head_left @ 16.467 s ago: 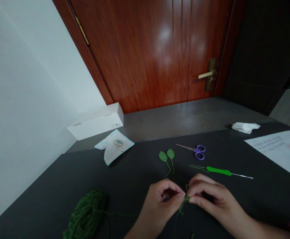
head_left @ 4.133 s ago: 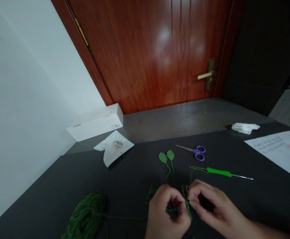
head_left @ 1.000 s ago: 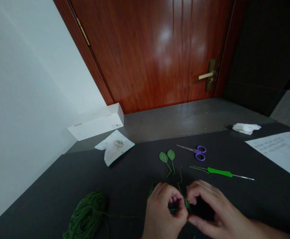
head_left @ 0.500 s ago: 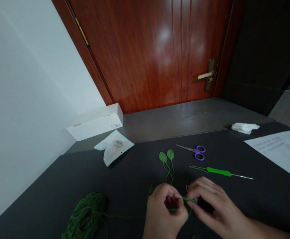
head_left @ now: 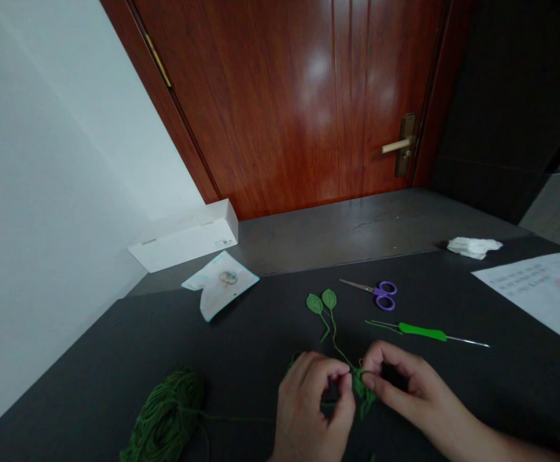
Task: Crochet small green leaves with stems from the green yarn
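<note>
Low in the view, my left hand (head_left: 314, 399) is closed in a pinch, thumb and forefinger meeting at the left edge of a small green crochet piece (head_left: 359, 385). Opposite it, my right hand (head_left: 412, 380) pinches the same piece between thumb and fingers, with loose green strands hanging below. From the piece a thin green yarn tail runs up towards two crocheted leaves (head_left: 329, 299) lying flat beyond my hands. A skein of green yarn (head_left: 167, 417) rests at the lower left, and its strand leads to my left hand. Part of the piece is hidden by my fingers.
Purple-handled scissors (head_left: 380, 292) and a green-handled crochet hook (head_left: 423, 332) lie past my right hand. A white packet (head_left: 226, 285) and a long white box (head_left: 188, 240) are at the left. Crumpled tissue (head_left: 474, 247) and a printed sheet (head_left: 544, 289) lie at the right.
The green piece has turned from lying sideways between my hands to hanging down. My right hand's fingers have shifted, and the leaf's yarn tail is now drawn towards my hands.
</note>
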Available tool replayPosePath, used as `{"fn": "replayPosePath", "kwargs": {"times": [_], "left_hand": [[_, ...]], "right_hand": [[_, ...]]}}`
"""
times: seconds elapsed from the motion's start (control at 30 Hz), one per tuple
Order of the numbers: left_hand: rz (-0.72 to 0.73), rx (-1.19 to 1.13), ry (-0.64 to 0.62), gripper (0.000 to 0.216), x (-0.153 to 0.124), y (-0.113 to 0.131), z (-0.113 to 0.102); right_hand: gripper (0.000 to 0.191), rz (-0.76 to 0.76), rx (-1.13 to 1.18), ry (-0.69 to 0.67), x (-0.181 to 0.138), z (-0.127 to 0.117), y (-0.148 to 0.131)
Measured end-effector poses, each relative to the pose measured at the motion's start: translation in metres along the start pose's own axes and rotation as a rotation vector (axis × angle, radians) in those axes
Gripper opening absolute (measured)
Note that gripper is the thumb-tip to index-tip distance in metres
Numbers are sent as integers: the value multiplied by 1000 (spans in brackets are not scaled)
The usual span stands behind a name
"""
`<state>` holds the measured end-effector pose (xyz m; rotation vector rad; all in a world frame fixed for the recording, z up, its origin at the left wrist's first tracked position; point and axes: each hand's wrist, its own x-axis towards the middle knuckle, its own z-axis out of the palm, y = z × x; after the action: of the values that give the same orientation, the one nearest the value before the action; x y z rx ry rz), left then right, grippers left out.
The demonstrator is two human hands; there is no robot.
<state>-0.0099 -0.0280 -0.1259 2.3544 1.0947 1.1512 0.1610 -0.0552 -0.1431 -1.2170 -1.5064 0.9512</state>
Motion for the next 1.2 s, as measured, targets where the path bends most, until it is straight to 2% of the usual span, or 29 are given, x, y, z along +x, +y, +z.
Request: {"fn": "replayPosePath", "kwargs": {"times": [0.1, 0.2, 0.53, 0.73, 0.9, 1.2], "left_hand": [[135, 48, -12, 17, 4, 2, -5], [202, 89, -35, 16, 7, 4, -8], [213, 139, -43, 16, 7, 4, -7], [186, 114, -65, 18, 5, 2, -4], [156, 100, -35, 17, 2, 1, 1], [-85, 93, -60, 18, 9, 4, 0]], "right_hand": [[14, -4, -14, 5, 1, 0, 0], [13, -16, -48, 2, 0, 1, -1], [16, -58, -121, -48, -2, 3, -2], [13, -65, -133, -76, -2, 2, -2], [10, -71, -176, -99, -3, 2, -2], [8, -95, -199, -119, -3, 1, -4]]}}
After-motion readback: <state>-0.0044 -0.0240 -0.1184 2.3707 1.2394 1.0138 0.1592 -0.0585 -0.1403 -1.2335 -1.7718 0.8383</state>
